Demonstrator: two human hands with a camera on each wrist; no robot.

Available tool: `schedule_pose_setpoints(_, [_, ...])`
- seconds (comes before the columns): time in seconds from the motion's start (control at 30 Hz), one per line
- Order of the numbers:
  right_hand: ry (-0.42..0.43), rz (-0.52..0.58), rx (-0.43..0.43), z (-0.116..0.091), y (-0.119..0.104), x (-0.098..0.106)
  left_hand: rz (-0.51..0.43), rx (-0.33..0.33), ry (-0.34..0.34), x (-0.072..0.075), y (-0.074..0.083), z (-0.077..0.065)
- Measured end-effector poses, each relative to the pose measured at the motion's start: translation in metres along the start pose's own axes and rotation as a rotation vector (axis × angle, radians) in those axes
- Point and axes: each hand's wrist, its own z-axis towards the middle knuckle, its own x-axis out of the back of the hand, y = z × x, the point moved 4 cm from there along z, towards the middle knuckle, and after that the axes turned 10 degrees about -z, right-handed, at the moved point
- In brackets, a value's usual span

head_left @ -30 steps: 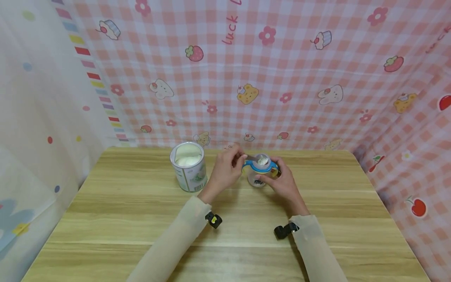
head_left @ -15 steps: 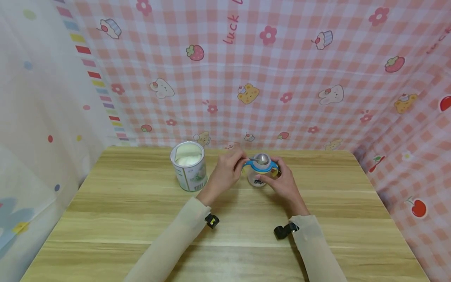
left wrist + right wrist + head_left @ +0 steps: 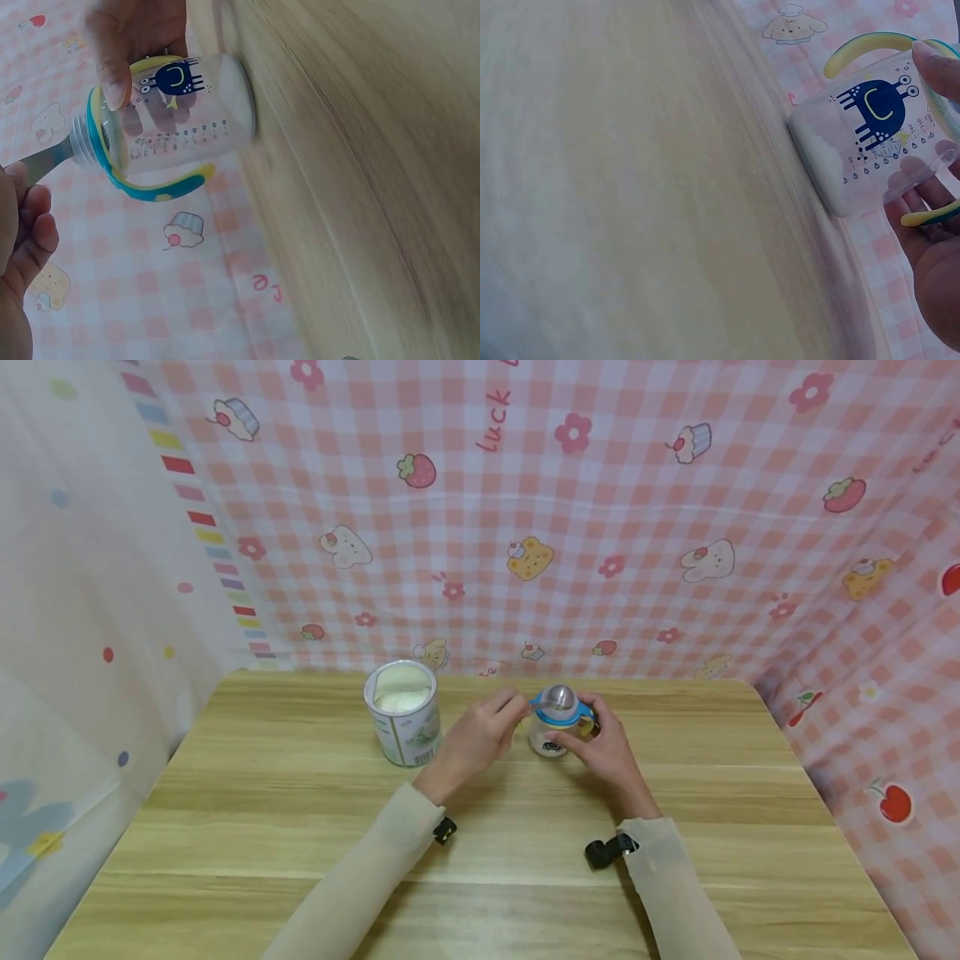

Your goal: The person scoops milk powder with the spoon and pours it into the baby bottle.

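Observation:
A metal spoon point(image 3: 561, 696) is pinched by its handle in my left hand point(image 3: 480, 737). The rounded back of its bowl faces up at the mouth of a baby bottle. The clear baby bottle point(image 3: 206, 135) stands upright on the table, with blue and yellow handles and a dark printed creature. My right hand point(image 3: 603, 747) grips the bottle from its right side, thumb in front. White powder point(image 3: 821, 165) lies at the bottom in the right wrist view. To the left stands an opened tin of milk powder point(image 3: 408, 735), its foil partly peeled back.
The wooden table point(image 3: 525, 893) reaches back to a pink checked curtain point(image 3: 465, 527). A pale dotted curtain point(image 3: 90, 568) hangs along the left side, and checked cloth borders the right.
The spoon, which held white powder upright a second ago, has been turned over at the bottle's mouth. My left hand has rolled with it; the right hand and bottle stay put.

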Motion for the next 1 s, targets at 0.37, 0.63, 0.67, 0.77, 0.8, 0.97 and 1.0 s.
schedule_pose_setpoints(0.37, [-0.002, -0.013, -0.001, -0.001, 0.000, 0.000, -0.191, 0.123, 0.073, -0.002, -0.007, -0.001])
schedule_pose_setpoints(0.63, [-0.006, -0.021, -0.013, -0.001, 0.000, 0.000, -0.418, 0.390, 0.170, -0.005, -0.015, -0.001])
schedule_pose_setpoints(0.67, [-0.005, -0.022, -0.015, 0.000, 0.000, 0.000, -0.451, 0.431, 0.183, -0.006, -0.016, -0.001])
schedule_pose_setpoints(0.77, [-0.002, -0.021, -0.020, 0.000, 0.000, 0.002, -0.567, 0.555, 0.231, -0.008, -0.019, -0.001])
schedule_pose_setpoints(0.8, [0.000, -0.021, -0.021, 0.000, 0.000, 0.002, -0.609, 0.594, 0.250, -0.009, -0.020, -0.001])
schedule_pose_setpoints(0.97, [0.002, -0.021, -0.020, 0.000, -0.001, 0.001, -0.795, 0.799, 0.347, -0.012, -0.024, -0.003])
schedule_pose_setpoints(1.0, [0.004, -0.023, -0.021, 0.000, -0.001, 0.001, -0.819, 0.830, 0.363, -0.013, -0.024, -0.003])
